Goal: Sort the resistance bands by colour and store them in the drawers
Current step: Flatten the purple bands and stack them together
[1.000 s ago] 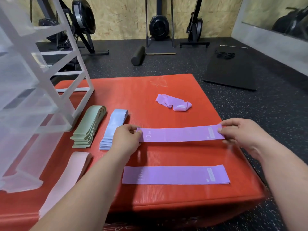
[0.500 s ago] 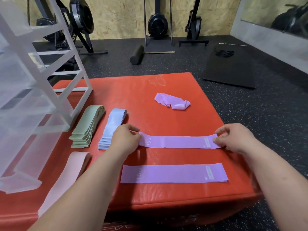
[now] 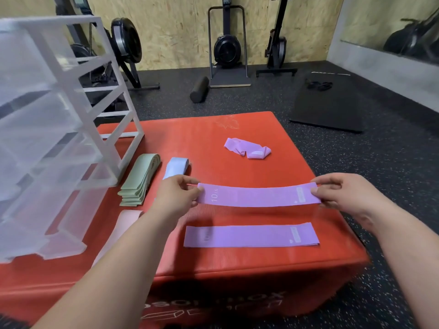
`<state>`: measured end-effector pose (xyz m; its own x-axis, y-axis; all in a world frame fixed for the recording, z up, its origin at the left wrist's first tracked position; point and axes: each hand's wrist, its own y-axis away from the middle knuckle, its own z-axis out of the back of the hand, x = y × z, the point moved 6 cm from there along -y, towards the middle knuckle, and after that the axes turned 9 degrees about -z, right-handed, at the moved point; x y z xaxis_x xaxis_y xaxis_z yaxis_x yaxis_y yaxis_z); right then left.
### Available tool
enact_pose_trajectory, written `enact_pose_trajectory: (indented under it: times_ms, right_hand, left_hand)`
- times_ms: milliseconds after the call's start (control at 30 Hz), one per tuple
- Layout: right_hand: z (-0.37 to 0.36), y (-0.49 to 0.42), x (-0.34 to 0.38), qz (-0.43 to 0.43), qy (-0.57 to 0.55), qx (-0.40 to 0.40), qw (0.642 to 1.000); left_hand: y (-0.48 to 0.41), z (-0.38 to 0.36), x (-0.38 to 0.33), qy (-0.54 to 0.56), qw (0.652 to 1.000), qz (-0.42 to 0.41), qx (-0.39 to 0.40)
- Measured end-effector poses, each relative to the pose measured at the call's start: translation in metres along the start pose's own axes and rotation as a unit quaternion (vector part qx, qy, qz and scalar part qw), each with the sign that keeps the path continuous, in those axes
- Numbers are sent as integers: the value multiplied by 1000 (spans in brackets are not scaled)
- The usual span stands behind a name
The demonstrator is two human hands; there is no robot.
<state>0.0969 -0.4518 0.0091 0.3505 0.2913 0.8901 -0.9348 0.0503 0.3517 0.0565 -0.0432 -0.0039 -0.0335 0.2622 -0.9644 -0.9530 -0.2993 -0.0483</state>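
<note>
Pinching the purple band (image 3: 259,195) by its ends, the left hand (image 3: 177,198) and right hand (image 3: 342,193) hold it taut above the red box (image 3: 213,138), each grip closed on fabric, likely to square it onto the flat purple band (image 3: 249,236) nearer the person. The left forearm hides part of the blue stack (image 3: 177,165) and pink band (image 3: 128,218).

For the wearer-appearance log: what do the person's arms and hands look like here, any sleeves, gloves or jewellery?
The left hand and right hand are ungloved, with no ring, watch or bracelet visible. Both arms are bare to the frame edge; no sleeve shows.
</note>
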Motion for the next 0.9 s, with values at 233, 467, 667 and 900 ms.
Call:
enact_pose_trajectory:
  times_ms: [233, 467, 667, 900]
  right_hand:
    - [-4, 32, -6, 17, 11, 2, 1000]
    - [-24, 49, -15, 39, 148, -16, 988]
    - [-29, 54, -21, 34, 229, -45, 972]
    - [-40, 60, -19, 46, 340, -51, 938]
  left_hand:
    - [35, 23, -2, -10, 1000, -5, 0]
    - [57, 33, 16, -102, 995, -12, 1]
    - [64, 32, 17, -185, 982, -22, 13]
    - [68, 25, 16, -269, 962, -39, 20]
